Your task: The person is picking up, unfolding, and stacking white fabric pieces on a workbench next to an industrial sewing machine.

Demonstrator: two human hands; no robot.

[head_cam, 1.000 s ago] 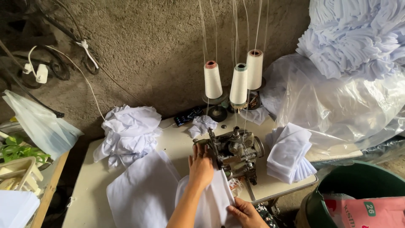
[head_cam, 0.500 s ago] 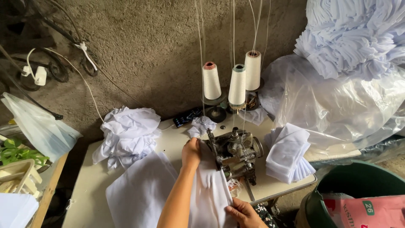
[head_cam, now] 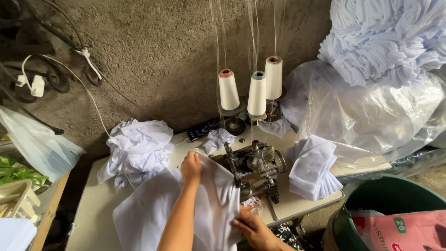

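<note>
The left hand (head_cam: 191,168) lies on a white cloth (head_cam: 211,204) spread over the sewing table (head_cam: 93,209), its fingers curled down and pinching a fold of the cloth at the far edge, just beside the sewing machine (head_cam: 253,169). The right hand (head_cam: 251,227) is at the near edge of the table, fingers pressed together on the cloth close below the front of the machine; whether they grip the edge or only press it flat I cannot tell. The cloth runs from the near edge up between both hands and touches the machine on its left side. A heap of crumpled white cloth (head_cam: 137,146) sits to the left, a folded stack (head_cam: 312,169) to the right, and three thread cones (head_cam: 253,90) stand behind the machine with strands rising from them. The risk, as I judge it, lies in the right fingers being so near the working parts: a slip could bring them under the needle. The left hand's pull could also skew the fabric so the seam wanders, and loose folds could get caught and stitched in
</note>
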